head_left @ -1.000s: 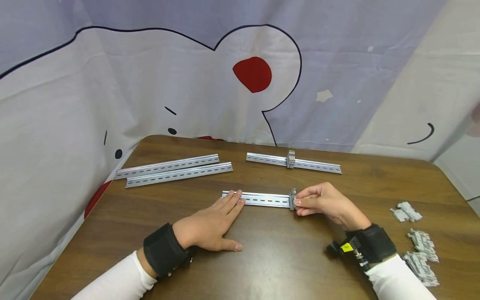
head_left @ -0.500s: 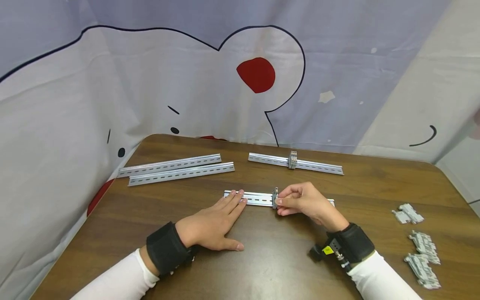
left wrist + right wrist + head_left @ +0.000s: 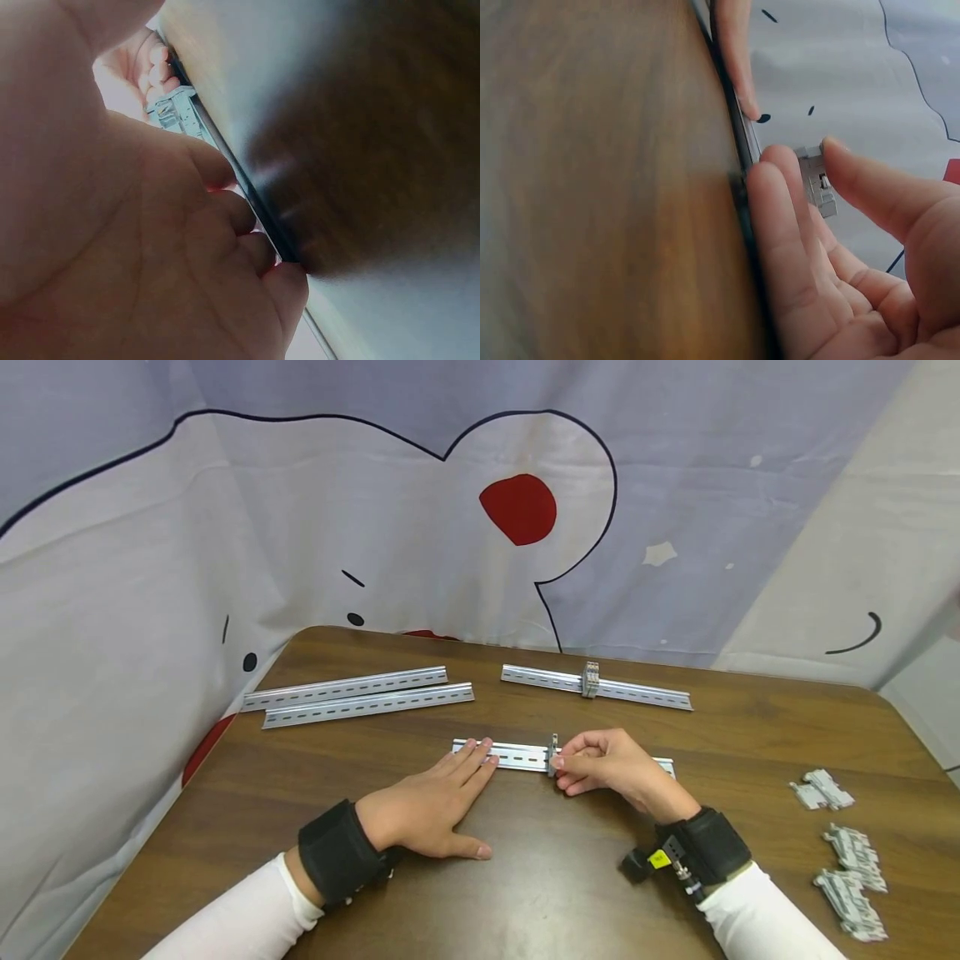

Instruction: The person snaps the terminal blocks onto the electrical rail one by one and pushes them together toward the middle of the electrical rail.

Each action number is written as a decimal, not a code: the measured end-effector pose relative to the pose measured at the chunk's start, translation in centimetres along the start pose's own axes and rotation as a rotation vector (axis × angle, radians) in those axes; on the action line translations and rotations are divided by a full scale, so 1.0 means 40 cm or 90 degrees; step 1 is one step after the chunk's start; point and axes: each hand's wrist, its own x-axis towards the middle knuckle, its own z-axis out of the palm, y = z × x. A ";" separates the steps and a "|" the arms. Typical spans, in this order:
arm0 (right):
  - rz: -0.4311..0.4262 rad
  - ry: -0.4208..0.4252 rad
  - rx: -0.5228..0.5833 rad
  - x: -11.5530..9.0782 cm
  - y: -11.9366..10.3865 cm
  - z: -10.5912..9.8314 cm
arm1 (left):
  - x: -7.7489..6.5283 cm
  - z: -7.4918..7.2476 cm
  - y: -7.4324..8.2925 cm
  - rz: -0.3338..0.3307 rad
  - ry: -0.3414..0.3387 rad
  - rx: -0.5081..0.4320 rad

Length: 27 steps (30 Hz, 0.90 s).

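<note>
A slotted metal DIN rail (image 3: pixel 519 758) lies crosswise near the middle of the table. Flat over its left end, my left hand (image 3: pixel 427 810) rests with straight fingers, their tips on the rail. My right hand (image 3: pixel 618 772) pinches a thin grey terminal block (image 3: pixel 552 756), which stands upright on the rail right of the left fingertips. In the right wrist view, the thumb is at the upper end of the terminal block (image 3: pixel 821 187), and the fingers partly hide it. The left wrist view shows the block (image 3: pixel 174 112) beyond the left fingers. My right hand covers part of the rail.
Two bare rails (image 3: pixel 367 704) lie side by side at the back left. Behind the worked rail is another rail (image 3: pixel 645 695) carrying a small cluster of terminal blocks (image 3: pixel 590 679). Loose terminal blocks (image 3: pixel 853 881) lie along the right side. A printed curtain (image 3: pixel 405 527) hangs behind the table.
My right hand has shifted left along the rail with the terminal block, mostly in the first half second, uncovering the rail's right end. My left hand stays on the rail.
</note>
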 end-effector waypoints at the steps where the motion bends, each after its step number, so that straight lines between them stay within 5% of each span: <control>1: -0.002 0.003 0.000 -0.001 0.002 0.000 | 0.000 -0.001 0.000 0.000 0.001 0.000; 17: -0.026 -0.021 0.012 -0.007 0.016 -0.011 | 0.000 -0.002 -0.007 -0.002 -0.005 -0.009; 27: -0.019 -0.083 -0.136 -0.061 -0.036 -0.105 | 0.003 0.002 -0.011 0.004 0.000 -0.018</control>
